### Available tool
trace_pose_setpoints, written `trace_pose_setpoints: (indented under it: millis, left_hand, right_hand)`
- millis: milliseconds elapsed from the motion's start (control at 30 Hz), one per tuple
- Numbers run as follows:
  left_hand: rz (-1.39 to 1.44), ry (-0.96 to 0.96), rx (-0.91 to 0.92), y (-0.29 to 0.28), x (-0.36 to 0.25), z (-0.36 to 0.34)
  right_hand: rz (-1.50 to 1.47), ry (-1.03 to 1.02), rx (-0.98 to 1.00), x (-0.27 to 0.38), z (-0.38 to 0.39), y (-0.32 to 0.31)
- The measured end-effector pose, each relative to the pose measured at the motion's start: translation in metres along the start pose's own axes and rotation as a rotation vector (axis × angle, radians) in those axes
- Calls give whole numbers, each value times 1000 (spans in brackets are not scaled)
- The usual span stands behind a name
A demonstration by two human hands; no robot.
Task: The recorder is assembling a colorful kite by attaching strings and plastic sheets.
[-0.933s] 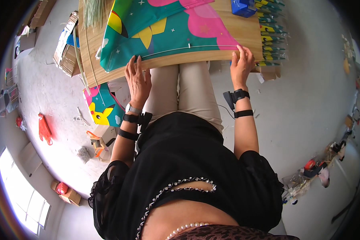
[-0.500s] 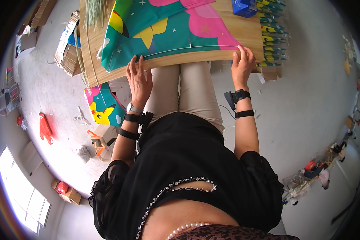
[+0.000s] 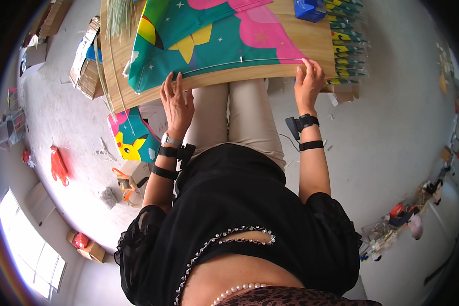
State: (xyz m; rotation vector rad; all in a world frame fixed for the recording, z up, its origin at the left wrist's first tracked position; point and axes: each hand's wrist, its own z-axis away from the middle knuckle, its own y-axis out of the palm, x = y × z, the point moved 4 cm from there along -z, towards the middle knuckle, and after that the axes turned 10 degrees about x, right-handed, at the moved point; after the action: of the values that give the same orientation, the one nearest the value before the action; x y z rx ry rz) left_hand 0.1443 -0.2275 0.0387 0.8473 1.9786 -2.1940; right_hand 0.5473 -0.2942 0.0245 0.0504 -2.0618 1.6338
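Observation:
A green, pink and yellow printed sheet (image 3: 214,51), smooth and partly folded over, lies on the wooden table. Along its near edge runs a thin white rod (image 3: 211,67) carrying a small white clip (image 3: 241,59). My left hand (image 3: 177,107) is open, its stretched fingertips resting at the near edge of the sheet beside the rod's left part. At the sheet's right corner, the index fingertip of my right hand (image 3: 309,84) touches the rod's end. That hand's thumb stands apart from the index finger, and its other fingers are bent.
The wooden table (image 3: 316,46) holds a bundle of thin pale sticks (image 3: 121,18) and a blue box (image 3: 310,9). Packed printed pieces (image 3: 346,51) line its right side. Another printed piece (image 3: 132,140) hangs below the left edge. Cardboard boxes (image 3: 86,71) stand at left.
Both hands keep their places on the sheet and rod. The whole view has shifted very slightly; nothing else visibly differs.

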Motion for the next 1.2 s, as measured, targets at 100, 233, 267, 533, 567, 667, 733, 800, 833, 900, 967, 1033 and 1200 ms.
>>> trace_pose_setpoints:
  millis: [100,233,267,533,567,667,733,800,833,900,967,1033,1200]
  left_hand:
    - [1,0,7,2,-1,-2]
    - [24,8,-10,-3,-1,0]
    - [6,5,-25,-7,-1,1]
    - [58,116,-26,-26,-32,-5]
    - [82,146,-25,-29,-37,-7]
    - [188,202,6,-39,-53,-10]
    - [251,251,44,-49,-66,-11]
    - [265,283,99,-47,-73,-11]
    - [284,320,154,-45,-79,-13]
    - [297,364,151,-45,-95,-19]
    - [353,446,261,-41,-113,-27]
    - [353,485,248,-38,-129,-39]
    - [324,631,319,-30,-176,-77]
  right_hand:
    - [7,-4,-6,-1,0,-2]
    - [-24,37,-76,7,-5,-13]
    - [-26,34,-83,8,-16,-18]
    - [-303,67,-81,-49,-166,-55]
    - [-403,71,-22,-57,-181,-51]
    - [-520,99,113,-78,-209,-44]
    - [-550,120,201,-78,-216,-38]
    - [-621,113,334,-85,-221,-33]
    - [-620,114,332,-93,-224,-34]
    - [-673,77,390,-102,-232,-29]
    - [-697,93,390,-109,-234,-20]
    - [-729,102,393,-107,-237,-11]
    - [-729,63,384,-108,-243,-7]
